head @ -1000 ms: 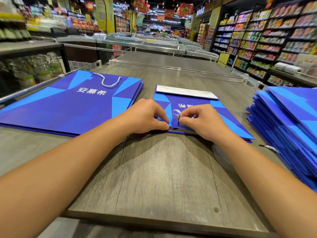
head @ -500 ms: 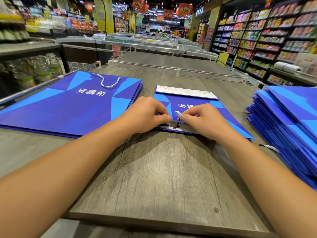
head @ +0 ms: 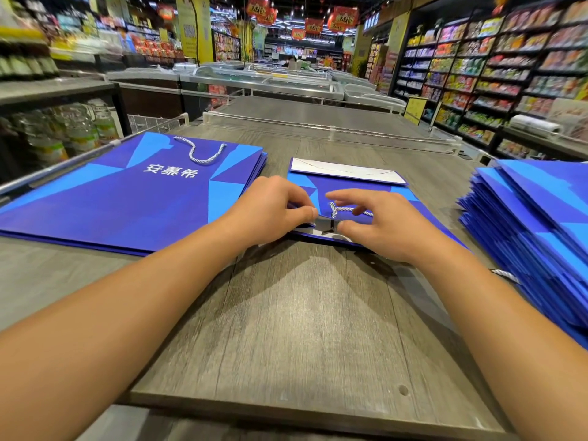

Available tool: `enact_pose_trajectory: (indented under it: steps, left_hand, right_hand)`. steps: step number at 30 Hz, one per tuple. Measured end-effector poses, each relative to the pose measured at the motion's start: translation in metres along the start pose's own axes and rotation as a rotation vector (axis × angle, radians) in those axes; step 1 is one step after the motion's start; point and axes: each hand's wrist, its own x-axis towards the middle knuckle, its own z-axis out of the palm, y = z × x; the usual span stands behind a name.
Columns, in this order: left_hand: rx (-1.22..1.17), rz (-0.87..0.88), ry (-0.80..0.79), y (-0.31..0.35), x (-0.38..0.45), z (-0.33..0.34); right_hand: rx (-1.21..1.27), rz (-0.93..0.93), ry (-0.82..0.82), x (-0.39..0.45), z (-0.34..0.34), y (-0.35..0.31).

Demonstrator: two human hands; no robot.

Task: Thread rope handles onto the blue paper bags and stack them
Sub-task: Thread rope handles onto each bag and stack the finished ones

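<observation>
Head cam: both hands, L [head: 273, 208] & R [head: 378, 224], pinch rope [head: 345, 210] at bag [head: 426, 214].

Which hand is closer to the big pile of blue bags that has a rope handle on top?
Left. The left hand sits just beside that pile, near its right edge. The right hand is farther away, on the middle bag, its fingers on the rope.

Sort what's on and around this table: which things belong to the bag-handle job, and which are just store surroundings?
In the job:
- left hand, pinching the bag edge
- right hand, pulling the rope handle
- blue bag being threaded
- finished stack
- unthreaded stack
- loose rope

Just surroundings:
- bottles
- snack shelves
- freezer cases
</observation>
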Motion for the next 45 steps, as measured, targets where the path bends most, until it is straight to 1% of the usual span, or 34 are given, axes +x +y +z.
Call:
enact_pose_trajectory:
  steps: [5,9,12,15,17,18,21,22,24,26,29,33,36,40,42,45]
  left_hand:
    - [-0.003,0.005,0.001,0.001,-0.001,-0.001]
    - [-0.005,0.0,0.033,0.001,0.0,-0.002]
    - [-0.028,-0.001,0.061,0.002,0.0,-0.002]
    - [-0.039,-0.007,0.078,0.004,0.0,-0.001]
    - [-0.088,-0.032,0.137,0.005,0.0,-0.001]
    - [-0.093,-0.023,0.194,0.005,0.0,-0.001]
    - [0.004,0.098,0.39,0.006,0.003,-0.001]
    - [0.028,0.134,0.433,0.007,0.002,-0.001]
    - [0.096,0.203,0.467,0.009,0.001,0.005]
    - [0.176,0.236,0.476,0.01,-0.001,0.014]
    - [0.242,0.21,0.471,0.013,0.0,0.022]
    - [0.279,0.185,0.473,0.017,0.0,0.025]
    - [0.243,0.192,0.47,0.014,0.001,0.025]
    - [0.161,0.24,0.382,0.01,0.003,0.023]
    - [0.129,0.263,0.344,0.009,0.003,0.022]
    - [0.099,0.275,0.329,0.007,0.004,0.02]
  right_hand:
    - [0.005,0.001,-0.009,0.001,0.001,-0.001]
    - [0.035,0.014,0.028,0.003,0.001,0.0]
    - [0.009,-0.005,0.046,0.003,0.001,0.0]
    - [0.011,-0.011,0.105,0.005,0.006,0.001]
    - [0.038,0.002,0.166,0.008,0.008,0.0]
    - [0.055,0.01,0.187,0.009,0.009,-0.001]
    - [0.1,0.057,0.234,0.014,0.011,-0.002]
    - [0.12,0.075,0.252,0.015,0.012,-0.003]
    - [0.169,0.105,0.294,0.016,0.014,-0.005]
    - [0.202,0.132,0.325,0.015,0.014,-0.008]
    - [0.244,0.145,0.334,0.015,0.014,-0.01]
    - [0.253,0.111,0.333,0.014,0.017,-0.016]
    - [0.25,0.128,0.357,0.013,0.018,-0.018]
    - [0.26,0.185,0.434,0.014,0.017,-0.014]
    - [0.24,0.205,0.427,0.013,0.019,-0.014]
    - [0.204,0.233,0.426,0.014,0.023,-0.015]
